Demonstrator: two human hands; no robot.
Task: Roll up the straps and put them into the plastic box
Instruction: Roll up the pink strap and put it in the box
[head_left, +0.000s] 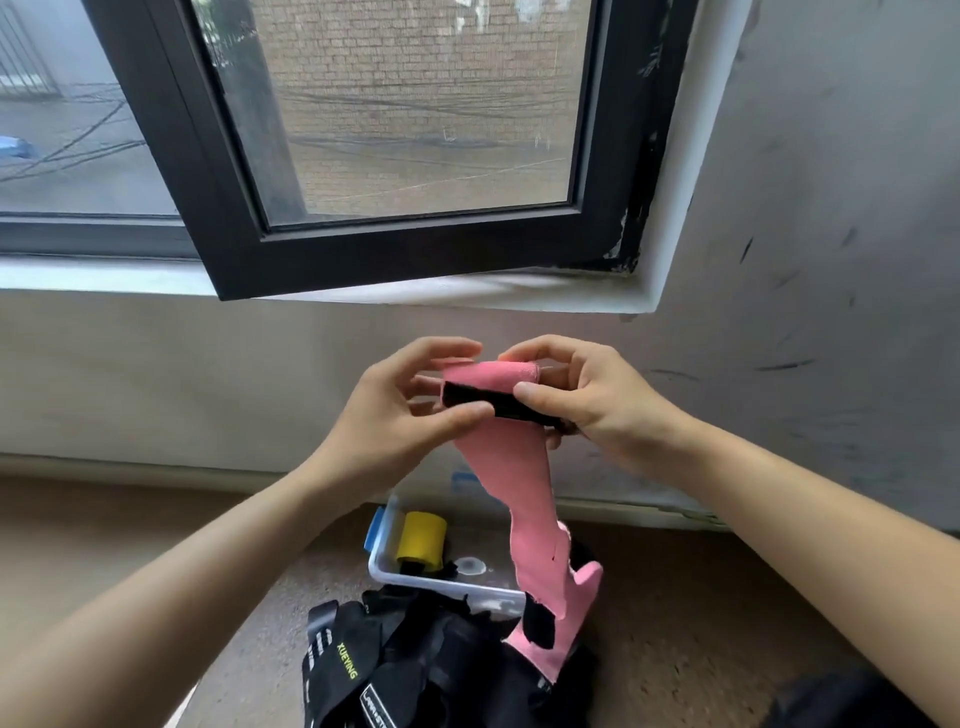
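Rolling the pink strap (498, 467), both hands (415, 400) (587, 395) pinch its top. One yellow roll (422, 538) sits in the plastic box (447, 587); black straps (395, 660) beside the box wait.

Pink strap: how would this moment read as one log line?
step: rolling pink strap | left hand: pinches rolled end | right hand: pinches rolled end | plastic box: holds yellow roll | black straps: loose by box
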